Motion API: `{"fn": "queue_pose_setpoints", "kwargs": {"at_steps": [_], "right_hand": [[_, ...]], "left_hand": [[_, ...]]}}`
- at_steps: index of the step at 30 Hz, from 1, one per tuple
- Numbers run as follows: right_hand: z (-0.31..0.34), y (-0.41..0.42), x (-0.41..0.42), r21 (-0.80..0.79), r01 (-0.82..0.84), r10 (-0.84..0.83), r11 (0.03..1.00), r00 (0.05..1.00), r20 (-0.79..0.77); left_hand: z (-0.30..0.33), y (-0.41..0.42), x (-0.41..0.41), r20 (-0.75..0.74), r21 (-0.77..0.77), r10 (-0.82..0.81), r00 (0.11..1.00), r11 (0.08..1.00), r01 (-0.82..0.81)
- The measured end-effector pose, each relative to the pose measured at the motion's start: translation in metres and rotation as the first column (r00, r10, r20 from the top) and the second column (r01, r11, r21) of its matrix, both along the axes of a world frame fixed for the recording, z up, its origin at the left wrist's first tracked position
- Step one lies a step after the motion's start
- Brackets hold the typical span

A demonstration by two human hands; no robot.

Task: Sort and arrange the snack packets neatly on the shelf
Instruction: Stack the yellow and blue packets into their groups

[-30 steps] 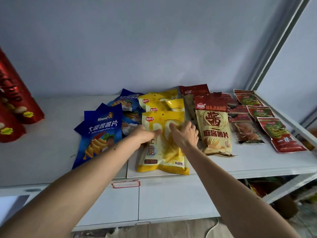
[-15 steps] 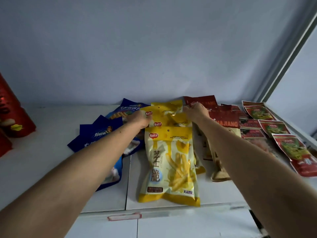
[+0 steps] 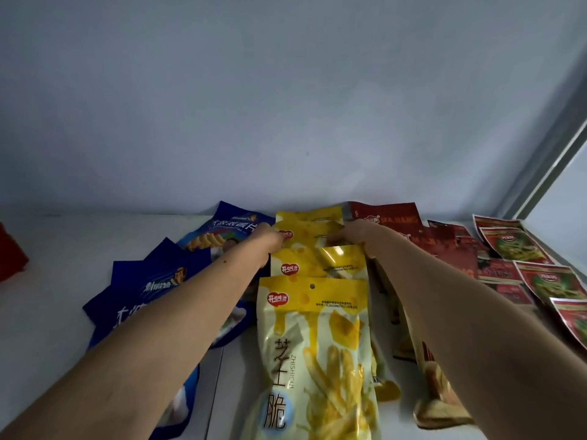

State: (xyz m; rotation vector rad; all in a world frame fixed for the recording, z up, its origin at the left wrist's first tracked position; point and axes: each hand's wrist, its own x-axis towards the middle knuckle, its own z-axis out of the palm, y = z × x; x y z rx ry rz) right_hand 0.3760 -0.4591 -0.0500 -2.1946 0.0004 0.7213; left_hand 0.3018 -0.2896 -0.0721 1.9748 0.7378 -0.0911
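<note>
Several yellow snack packets lie in an overlapping row down the middle of the white shelf [image 3: 57,281]; the nearest yellow packet [image 3: 317,354] is in front. My left hand [image 3: 268,241] and my right hand [image 3: 352,236] grip the left and right edges of a rear yellow packet [image 3: 311,235] near the back wall. Blue chip packets [image 3: 152,287] lie under my left forearm, another blue packet [image 3: 225,230] behind them. Dark red packets [image 3: 386,215] sit right of the yellow row, partly hidden by my right arm.
Small red-and-green sachets [image 3: 514,246] overlap in a column along the shelf's right edge, beside a grey upright post [image 3: 552,166]. A red bag [image 3: 12,258] shows at the far left. The pale back wall stands close behind the packets.
The view has closed in on the shelf. Both hands stay at the back of the yellow row, holding the sides of a rear yellow packet; a second ago they rested on the front one.
</note>
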Motion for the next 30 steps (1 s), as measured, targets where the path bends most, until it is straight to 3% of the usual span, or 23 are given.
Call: {"fn": "queue_pose_setpoints", "kwargs": {"at_steps": [5, 11, 18, 22, 25, 30], "right_hand": [[-0.009, -0.001, 0.003, 0.015, 0.114, -0.115, 0.993, 0.992, 0.044], [-0.014, -0.005, 0.006, 0.163, 0.228, -0.242, 0.960, 0.968, 0.069], [-0.019, -0.002, 0.018, 0.346, 0.248, -0.321, 0.905, 0.931, 0.174], [-0.019, 0.002, 0.020, 0.179, 0.138, -0.182, 0.974, 0.947, 0.263], [-0.017, 0.000, 0.018, 0.168, 0.090, -0.131, 0.982, 0.958, 0.257], [-0.010, -0.009, 0.003, 0.124, 0.129, -0.164, 0.984, 0.931, 0.327]], "left_hand": [[-0.002, -0.006, 0.012, -0.022, 0.076, -0.030, 0.999, 0.997, 0.032], [-0.003, -0.006, 0.019, 0.009, -0.013, 0.005, 1.000, 1.000, -0.004], [-0.011, 0.003, 0.032, 0.263, -0.128, 0.123, 0.957, 0.987, -0.092], [-0.023, 0.009, 0.031, 0.314, -0.197, 0.139, 0.939, 0.977, -0.078], [-0.028, 0.011, 0.029, 0.331, -0.230, 0.147, 0.932, 0.971, -0.071], [-0.018, 0.017, 0.016, 0.322, -0.133, 0.075, 0.944, 0.991, -0.033]]}}
